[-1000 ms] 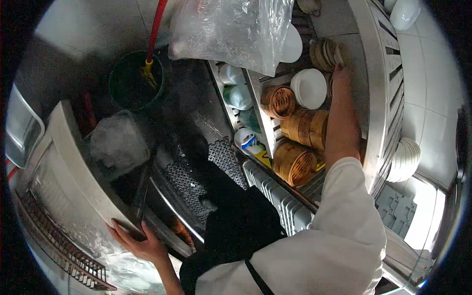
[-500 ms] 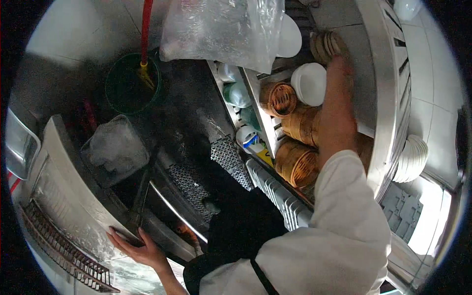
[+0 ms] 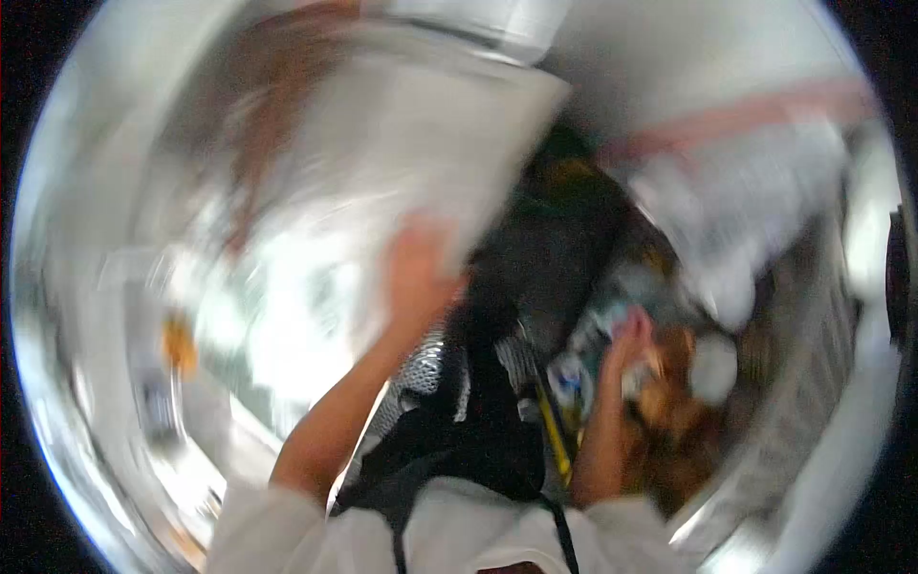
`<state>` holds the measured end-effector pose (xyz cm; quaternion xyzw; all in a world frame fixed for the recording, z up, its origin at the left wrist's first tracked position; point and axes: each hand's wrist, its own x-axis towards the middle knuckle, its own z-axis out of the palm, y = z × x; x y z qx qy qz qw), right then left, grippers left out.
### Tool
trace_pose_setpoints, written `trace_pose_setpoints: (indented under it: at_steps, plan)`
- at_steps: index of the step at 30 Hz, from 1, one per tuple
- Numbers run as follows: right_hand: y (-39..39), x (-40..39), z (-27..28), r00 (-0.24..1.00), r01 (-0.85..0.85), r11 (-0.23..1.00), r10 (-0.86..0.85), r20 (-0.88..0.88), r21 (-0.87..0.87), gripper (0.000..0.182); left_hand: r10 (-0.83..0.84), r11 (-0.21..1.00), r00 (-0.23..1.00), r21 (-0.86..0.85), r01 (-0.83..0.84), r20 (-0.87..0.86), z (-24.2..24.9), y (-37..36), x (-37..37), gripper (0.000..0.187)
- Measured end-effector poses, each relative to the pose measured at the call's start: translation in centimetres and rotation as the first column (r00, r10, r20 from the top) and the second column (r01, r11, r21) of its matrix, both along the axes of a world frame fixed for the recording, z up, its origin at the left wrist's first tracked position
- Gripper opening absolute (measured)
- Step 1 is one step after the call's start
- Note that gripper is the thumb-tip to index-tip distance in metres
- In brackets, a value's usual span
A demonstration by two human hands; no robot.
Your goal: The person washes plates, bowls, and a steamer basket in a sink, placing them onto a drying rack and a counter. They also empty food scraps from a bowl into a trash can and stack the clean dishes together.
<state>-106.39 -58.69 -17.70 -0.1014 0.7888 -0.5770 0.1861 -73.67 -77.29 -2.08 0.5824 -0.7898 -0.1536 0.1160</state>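
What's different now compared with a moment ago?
The right hand has drawn back from its far reach toward the body, near the bamboo steamers; blur hides whether it holds anything. The view has swung toward the counter. The left hand is still by the counter's edge.

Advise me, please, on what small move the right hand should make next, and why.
I'd probably draw the right hand in slowly, clear of the brown steamers and white bowl: both appear close by, while the left hand appears near the edge of the pale counter. Blur hides whether the right hand holds anything or touches them, so care seems wise.
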Motion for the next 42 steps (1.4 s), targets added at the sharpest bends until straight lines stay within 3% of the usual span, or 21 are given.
trace_pose_setpoints:
  at_steps: [2, 3, 4, 5, 7, 10, 14, 15, 17, 18, 20, 22, 24, 26, 28, 31, 33, 35, 37, 40, 42]
  plan:
    - [1.4, 5.4, 3.1, 0.959, -0.247, 0.923, 0.276, -0.06, 0.295, 0.027, 0.018, 0.999, 0.992, -0.043, -0.024, -0.124, -0.3, 0.8, 1.1, 0.066]
    - [3.8, 8.8, 2.2, 0.902, -0.41, 0.888, 0.429, -0.051, 0.209, 0.028, 0.001, 0.992, 0.974, -0.124, -0.03, -0.228, 0.8, 1.8, 3.3, 0.06]
    - [6.0, 6.1, -1.1, 0.694, -0.524, 0.656, 0.699, -0.174, 0.543, 0.029, -0.03, 0.983, 0.953, -0.183, -0.027, -0.302, 1.5, 3.5, 3.4, 0.054]
    - [7.6, 7.7, 0.9, 0.607, -0.557, 0.613, 0.761, -0.23, 0.56, 0.032, -0.041, 0.974, 0.929, -0.22, -0.044, -0.367, 2.4, 5.1, 4.3, 0.049]
    - [10.1, 7.5, 1.1, 0.532, -0.502, 0.489, 0.825, -0.191, 0.713, 0.034, -0.024, 0.96, 0.893, -0.26, -0.105, -0.45, 4.5, 9.5, 9.3, 0.04]
    - [12.9, 5.1, -4.4, 0.503, -0.359, 0.575, 0.783, -0.367, 0.735, 0.035, 0.122, 0.92, 0.876, -0.278, -0.277, -0.467, 6.5, 19.9, 21.6, 0.034]
    - [12.2, 10.2, 0.2, 0.575, -0.482, 0.648, 0.742, -0.345, 0.59, 0.032, 0.38, 0.862, 0.817, -0.153, -0.483, -0.434, 5.9, 37.1, 41.4, 0.033]
    - [11.6, 11.9, 1.4, 0.531, -0.56, 0.647, 0.76, -0.375, 0.518, 0.031, 0.483, 0.856, 0.854, -0.1, -0.507, -0.192, 5.1, 41.7, 46.2, 0.033]
    - [10.8, 20.8, 7.9, 0.367, -0.759, 0.574, 0.768, -0.525, 0.307, 0.029, 0.757, 0.597, 0.626, -0.192, -0.779, -0.186, 5.8, 51.3, 53.7, 0.03]
    - [10.8, 26.8, 12.2, 0.288, -0.836, 0.502, 0.743, -0.604, 0.219, 0.028, 0.909, 0.349, 0.302, 0.131, -0.928, -0.286, 8.5, 55.6, 55.9, 0.028]
    - [10.5, 38.1, 19.1, 0.322, -0.892, 0.447, 0.738, -0.593, 0.073, 0.027, 0.979, 0.071, 0.075, -0.024, -0.997, -0.19, 6.5, 64.4, 60.5, 0.028]
    - [8.6, 44.6, 21.5, 0.291, -0.944, 0.328, 0.878, -0.38, 0.035, 0.025, 0.963, -0.06, -0.012, -0.17, -0.984, -0.271, 7.1, 71.9, 62.2, 0.025]
    - [7.3, 51.3, 23.0, -0.001, -1.0, 0.003, 0.927, -0.375, 0.011, 0.024, 0.925, -0.256, -0.205, -0.127, -0.958, -0.321, 8.9, 76.2, 61.3, 0.021]
    - [7.2, 59.3, 23.2, -0.127, -0.986, -0.149, 0.964, -0.232, -0.078, 0.021, 0.899, -0.358, -0.301, -0.138, -0.923, -0.318, 9.2, 78.4, 59.0, 0.02]
    - [7.2, 67.5, 21.3, -0.35, -0.909, -0.4, 0.885, -0.308, -0.115, 0.016, 0.866, -0.431, -0.375, -0.112, -0.895, -0.331, 9.0, 78.4, 56.5, 0.02]
    - [11.6, 81.9, 30.3, -0.541, -0.682, -0.72, 0.379, -0.751, 0.127, 0.009, 0.873, -0.397, -0.346, -0.091, -0.913, -0.343, 7.6, 76.5, 53.4, 0.021]
    - [14.3, 91.5, 36.6, -0.406, -0.627, -0.759, 0.125, -0.905, 0.177, 0.013, 0.89, -0.314, -0.238, -0.144, -0.938, -0.389, 7.0, 74.4, 53.4, 0.02]
    - [16.2, 100.1, 41.9, -0.216, -0.623, -0.764, -0.037, -0.976, 0.167, 0.021, 0.84, -0.312, -0.316, 0.083, -0.946, -0.441, 8.3, 71.3, 54.3, 0.02]
    - [16.9, 106.2, 44.2, -0.417, -0.602, -0.71, -0.11, -0.902, 0.365, 0.029, 0.844, -0.138, -0.092, -0.048, -0.989, -0.529, 6.3, 68.9, 56.8, 0.021]
    - [13.6, 112.0, 43.8, -0.902, -0.187, -0.397, -0.293, -0.317, 0.899, 0.044, 0.849, 0.017, 0.069, -0.104, -0.994, -0.524, 4.2, 65.6, 60.8, 0.019]
    - [13.9, 110.6, 44.0, -0.91, -0.216, -0.149, -0.327, -0.255, 0.965, 0.046, 0.811, 0.071, 0.047, 0.018, -0.997, -0.583, 3.9, 64.0, 63.2, 0.019]
